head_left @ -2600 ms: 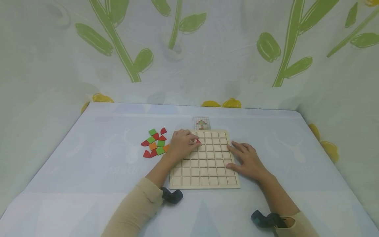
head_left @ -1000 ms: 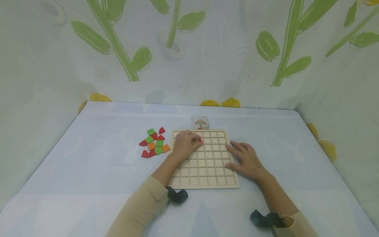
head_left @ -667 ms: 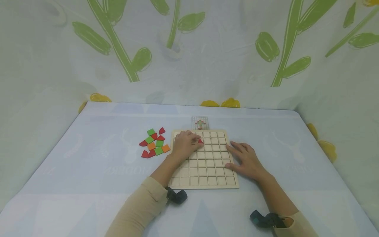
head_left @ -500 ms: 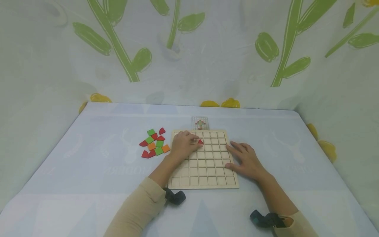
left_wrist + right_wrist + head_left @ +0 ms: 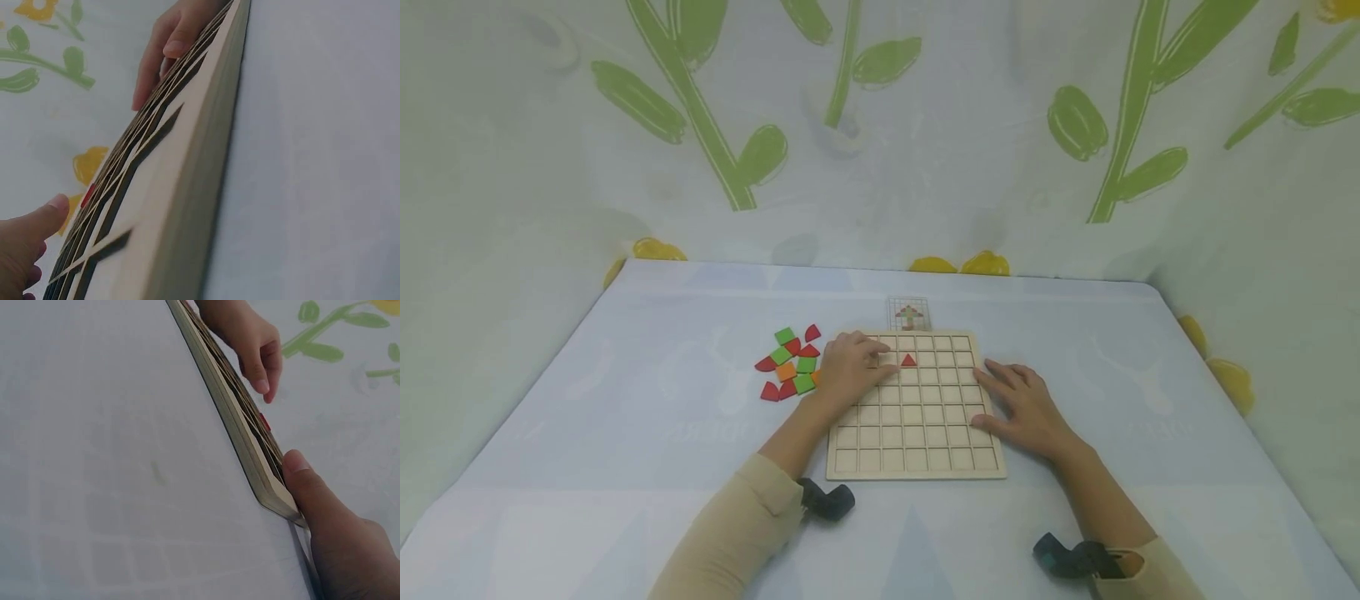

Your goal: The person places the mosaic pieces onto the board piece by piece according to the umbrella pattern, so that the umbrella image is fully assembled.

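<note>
A red triangular tile (image 5: 908, 360) lies in a cell near the top of the wooden grid board (image 5: 917, 477). To its left, over the board's upper left part, is my left hand (image 5: 850, 367), thumb and forefinger apart with nothing between them. The left wrist view shows its thumb (image 5: 44, 219) beside the board's grid. My right hand (image 5: 1026, 408) rests with spread fingers at the board's right edge. In the right wrist view its thumb (image 5: 312, 487) lies at the board's rim, and the red tile (image 5: 265, 422) stands slightly above the grid.
Left of the board lie loose tiles: red quarter-rounds (image 5: 770, 392), green squares (image 5: 806, 365) and orange squares (image 5: 786, 372). The left hand partly covers one orange tile. A small pattern card (image 5: 908, 313) lies just beyond the board's far edge. Both wrists wear black cameras (image 5: 829, 502).
My left hand has let go of the red triangular tile and drawn back to the left. The tile stays on the board. My right hand has kept its place at the edge.
</note>
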A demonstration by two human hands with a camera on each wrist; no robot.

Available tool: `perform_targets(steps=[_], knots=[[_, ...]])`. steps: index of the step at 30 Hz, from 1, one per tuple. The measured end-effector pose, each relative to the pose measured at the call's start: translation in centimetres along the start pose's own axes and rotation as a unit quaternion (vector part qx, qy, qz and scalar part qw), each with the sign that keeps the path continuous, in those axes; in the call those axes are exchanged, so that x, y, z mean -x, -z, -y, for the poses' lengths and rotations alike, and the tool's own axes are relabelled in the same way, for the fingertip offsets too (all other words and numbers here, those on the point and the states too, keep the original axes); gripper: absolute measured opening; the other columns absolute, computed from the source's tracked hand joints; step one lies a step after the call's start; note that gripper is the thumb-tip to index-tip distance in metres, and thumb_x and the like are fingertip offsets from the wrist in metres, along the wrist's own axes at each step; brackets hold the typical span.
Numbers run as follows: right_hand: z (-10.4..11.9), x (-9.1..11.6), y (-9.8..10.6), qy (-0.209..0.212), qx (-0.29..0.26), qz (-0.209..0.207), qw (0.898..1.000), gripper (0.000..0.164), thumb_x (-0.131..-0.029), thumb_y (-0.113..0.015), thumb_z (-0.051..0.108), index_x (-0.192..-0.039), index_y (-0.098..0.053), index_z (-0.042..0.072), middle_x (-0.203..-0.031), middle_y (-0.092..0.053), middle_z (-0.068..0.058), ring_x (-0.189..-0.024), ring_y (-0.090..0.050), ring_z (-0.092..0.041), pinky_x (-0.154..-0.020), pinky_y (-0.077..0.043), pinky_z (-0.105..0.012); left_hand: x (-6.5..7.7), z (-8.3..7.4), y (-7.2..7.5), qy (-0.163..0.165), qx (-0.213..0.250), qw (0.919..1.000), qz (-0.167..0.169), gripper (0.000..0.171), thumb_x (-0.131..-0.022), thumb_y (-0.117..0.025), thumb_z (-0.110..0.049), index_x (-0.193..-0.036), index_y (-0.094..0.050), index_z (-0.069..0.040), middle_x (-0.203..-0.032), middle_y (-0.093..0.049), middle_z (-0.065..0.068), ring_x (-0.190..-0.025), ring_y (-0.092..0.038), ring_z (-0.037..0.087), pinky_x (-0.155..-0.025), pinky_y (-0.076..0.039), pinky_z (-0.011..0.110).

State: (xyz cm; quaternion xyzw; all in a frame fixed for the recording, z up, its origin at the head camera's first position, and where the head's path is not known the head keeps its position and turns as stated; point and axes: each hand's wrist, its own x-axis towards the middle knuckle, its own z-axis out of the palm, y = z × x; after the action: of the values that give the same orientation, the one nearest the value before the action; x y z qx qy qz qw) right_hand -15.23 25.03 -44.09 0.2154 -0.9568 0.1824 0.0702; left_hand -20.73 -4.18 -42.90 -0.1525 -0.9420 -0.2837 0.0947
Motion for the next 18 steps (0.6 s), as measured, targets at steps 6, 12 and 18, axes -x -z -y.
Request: perform_targets(steps=[6,12,18], knots=[[0.1,0.0,0.0,-0.001,-0.005,-0.001,1.000,0.072,-0.079,-0.068,0.048,-0.138,-0.049,0.013,-0.145,-0.041,-0.013,-0.127,-0.034,-0.040,-0.100,-0.026,-0.061,0.2,0.6,0.7,-0.009,0.001,0.9997,-0.023,0.034,-0.079,-0.074,-0.039,-0.106,-0.072,-0.019,-0.087,-0.061,-0.002,-0.086,-0.052,0.017,-0.075,-0.040,0.034],[0.1,-0.1,0.0,-0.006,-0.001,0.004,1.000,0.072,-0.079,-0.067,0.049,-0.139,-0.048,0.014,-0.145,-0.041,-0.013,-0.127,-0.033,-0.039,-0.101,-0.025,-0.060,0.5,1.4,1.3,-0.030,-0.001,0.9980,-0.055,0.038,-0.077,-0.076,-0.036,-0.108,-0.072,-0.015,-0.089,-0.063,0.000,-0.088,-0.055,0.018,-0.077,-0.042,0.038],[0.1,-0.1,0.1,-0.009,0.001,0.009,1.000,0.072,-0.080,-0.067,0.049,-0.139,-0.048,0.014,-0.146,-0.040,-0.013,-0.128,-0.033,-0.039,-0.102,-0.024,-0.060,0.8,2.6,2.0,-0.026,-0.001,0.9970,-0.072,0.039,-0.077,-0.076,-0.035,-0.111,-0.071,-0.014,-0.091,-0.063,0.001,-0.089,-0.056,0.020,-0.079,-0.041,0.038]])
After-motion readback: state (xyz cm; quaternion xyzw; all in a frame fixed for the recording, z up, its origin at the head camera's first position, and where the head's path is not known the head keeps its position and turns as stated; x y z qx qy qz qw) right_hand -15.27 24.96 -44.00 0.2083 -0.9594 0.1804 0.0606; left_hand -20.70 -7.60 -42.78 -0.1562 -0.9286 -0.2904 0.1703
